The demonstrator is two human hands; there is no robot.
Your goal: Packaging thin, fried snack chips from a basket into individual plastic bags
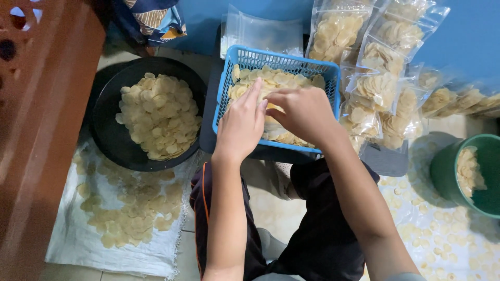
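A blue plastic basket [225, 88] full of pale round chips [284, 79] stands in front of me on a dark flat base. Both hands reach into it. My left hand [242, 125] lies flat with fingers together on the chips at the basket's near left. My right hand [304, 112] is curled beside it, fingertips pinching a small stack of chips [272, 109] where the two hands meet. The chips under the hands are hidden.
A black round basin [107, 132] of chips sits to the left, above a white sack [78, 239] strewn with chips. Several filled clear bags [377, 86] lie right of the basket. A green bucket [445, 174] with chips stands far right. A brown wooden piece [36, 130] borders the left.
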